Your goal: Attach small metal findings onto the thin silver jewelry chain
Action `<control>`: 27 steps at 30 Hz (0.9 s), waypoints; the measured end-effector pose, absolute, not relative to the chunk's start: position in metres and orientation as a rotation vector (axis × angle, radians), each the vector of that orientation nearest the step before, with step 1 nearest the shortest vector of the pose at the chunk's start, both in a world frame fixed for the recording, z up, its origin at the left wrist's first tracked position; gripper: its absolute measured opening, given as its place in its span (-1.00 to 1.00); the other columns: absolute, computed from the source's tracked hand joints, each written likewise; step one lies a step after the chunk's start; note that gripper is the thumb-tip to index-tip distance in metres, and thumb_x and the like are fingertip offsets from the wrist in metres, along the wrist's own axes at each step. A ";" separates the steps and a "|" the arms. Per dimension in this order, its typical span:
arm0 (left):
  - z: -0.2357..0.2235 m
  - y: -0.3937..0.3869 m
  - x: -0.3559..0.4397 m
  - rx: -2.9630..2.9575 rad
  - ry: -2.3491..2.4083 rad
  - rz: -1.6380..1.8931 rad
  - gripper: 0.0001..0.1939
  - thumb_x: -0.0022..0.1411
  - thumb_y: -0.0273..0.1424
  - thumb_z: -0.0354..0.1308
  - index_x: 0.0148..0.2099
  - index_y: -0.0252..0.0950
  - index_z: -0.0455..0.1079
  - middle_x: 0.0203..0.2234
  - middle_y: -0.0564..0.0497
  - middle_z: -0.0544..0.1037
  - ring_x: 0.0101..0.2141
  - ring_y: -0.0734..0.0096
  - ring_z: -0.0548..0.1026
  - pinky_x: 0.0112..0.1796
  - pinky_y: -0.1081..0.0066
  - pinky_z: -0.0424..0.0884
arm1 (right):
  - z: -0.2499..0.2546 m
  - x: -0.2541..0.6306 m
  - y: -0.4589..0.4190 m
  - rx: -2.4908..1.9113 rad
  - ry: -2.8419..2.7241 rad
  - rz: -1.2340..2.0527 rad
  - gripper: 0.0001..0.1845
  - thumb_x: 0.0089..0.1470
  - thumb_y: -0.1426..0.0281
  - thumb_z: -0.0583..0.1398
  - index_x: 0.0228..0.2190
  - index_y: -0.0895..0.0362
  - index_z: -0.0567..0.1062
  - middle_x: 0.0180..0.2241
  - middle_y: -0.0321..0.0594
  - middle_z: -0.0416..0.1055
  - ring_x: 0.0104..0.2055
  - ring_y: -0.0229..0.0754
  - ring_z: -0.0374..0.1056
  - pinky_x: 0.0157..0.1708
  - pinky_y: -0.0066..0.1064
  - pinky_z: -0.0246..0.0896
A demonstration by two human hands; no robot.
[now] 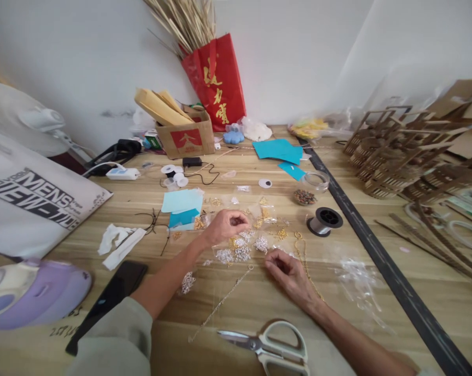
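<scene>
My left hand (227,225) hovers over small piles of beads, its fingers curled and the fingertips together. Below it lie clear and silvery beads (242,253) and gold-coloured bits. My right hand (286,269) is at the right of the piles, thumb and fingers pinched. Whatever either hand may hold is too small to make out. A silvery chain (223,300) with a ring at its end stretches across the table between my forearms. Beside my right hand is a gold chain (307,261). Light-handled scissors (273,344) rest near the front edge.
A wire spool (324,221) and a dish of mixed beads (304,197) stand right of the piles. Blue paper sheets (184,219) lie at left, near a phone (110,297). Woven baskets (396,156) crowd the right. A cardboard box (184,138) and red bag (236,78) stand behind.
</scene>
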State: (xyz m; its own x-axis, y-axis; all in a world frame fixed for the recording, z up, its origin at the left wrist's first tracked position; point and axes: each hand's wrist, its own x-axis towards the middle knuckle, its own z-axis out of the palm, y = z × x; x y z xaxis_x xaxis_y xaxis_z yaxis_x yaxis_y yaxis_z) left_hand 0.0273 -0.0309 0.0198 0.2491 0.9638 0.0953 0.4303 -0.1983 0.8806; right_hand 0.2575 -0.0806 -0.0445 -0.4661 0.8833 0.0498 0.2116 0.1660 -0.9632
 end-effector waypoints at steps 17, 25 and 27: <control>0.009 -0.045 0.026 1.256 1.260 0.979 -0.85 0.05 -0.39 0.27 -0.42 -0.40 0.44 -0.62 0.08 0.50 -0.58 0.57 0.40 -0.47 0.52 0.37 | -0.041 0.255 -0.081 -1.024 -1.776 1.338 -0.73 0.17 0.21 0.13 -0.45 0.14 0.40 -0.55 -0.34 0.22 -0.53 -0.29 0.09 -0.55 -0.46 -0.03; 0.011 -0.084 0.039 1.115 1.188 0.980 -0.79 0.03 -0.31 0.30 -0.44 -0.39 0.44 -0.61 0.06 0.50 -0.56 0.54 0.41 -0.45 0.50 0.36 | -0.038 0.254 -0.082 -1.021 -1.787 1.320 -0.75 0.18 0.25 0.13 -0.44 0.15 0.39 -0.54 -0.36 0.20 -0.53 -0.32 0.08 -0.55 -0.49 -0.04; 0.010 -0.093 0.043 1.098 1.181 0.968 -0.80 0.02 -0.33 0.30 -0.44 -0.39 0.46 -0.59 0.03 0.53 -0.54 0.53 0.43 -0.43 0.49 0.37 | -0.038 0.254 -0.083 -1.018 -1.792 1.313 -0.76 0.18 0.26 0.13 -0.44 0.14 0.38 -0.56 -0.37 0.19 -0.53 -0.32 0.08 -0.55 -0.49 -0.04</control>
State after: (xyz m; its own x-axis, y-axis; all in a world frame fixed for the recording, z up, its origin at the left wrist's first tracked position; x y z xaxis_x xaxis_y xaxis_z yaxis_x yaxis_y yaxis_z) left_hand 0.0428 -0.0929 0.0100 0.1393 0.9686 -0.2058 -0.0118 0.2095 0.9777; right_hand 0.2539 -0.0828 -0.0378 -0.4595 0.8849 0.0759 0.1941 0.1834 -0.9637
